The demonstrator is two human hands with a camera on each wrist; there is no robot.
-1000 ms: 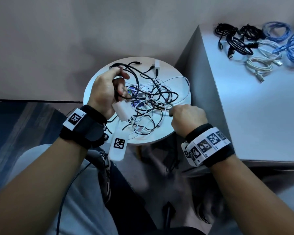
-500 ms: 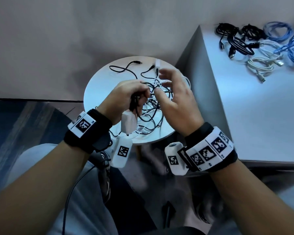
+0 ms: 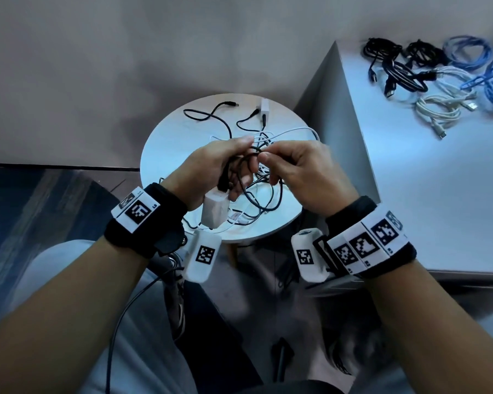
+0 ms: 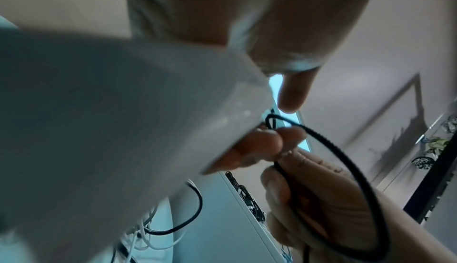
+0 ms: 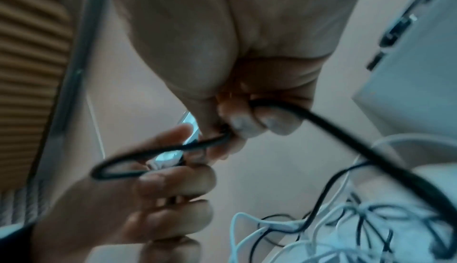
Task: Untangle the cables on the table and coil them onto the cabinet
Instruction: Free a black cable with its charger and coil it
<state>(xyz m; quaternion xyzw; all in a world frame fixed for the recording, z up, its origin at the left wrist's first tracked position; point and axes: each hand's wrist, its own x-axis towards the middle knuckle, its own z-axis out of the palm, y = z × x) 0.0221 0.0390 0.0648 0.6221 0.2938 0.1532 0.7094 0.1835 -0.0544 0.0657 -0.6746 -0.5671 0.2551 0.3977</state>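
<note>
**Hands closed in on a black cable loop**

Since a second ago, both hands have been brought together above the round white table [image 3: 165,143], where tangled black and white cables [image 3: 268,194] lie. Beside it, coiled cables [image 3: 439,78] rest on the white cabinet [image 3: 410,180]. A thin black cable [image 3: 244,163] is gripped by the curled left hand [image 3: 208,172] and pinched by the right hand [image 3: 299,172].

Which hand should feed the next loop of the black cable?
Probably right. The right hand pinches the black cable on its free run, while the left hand holds the loop and white charger block.
</note>
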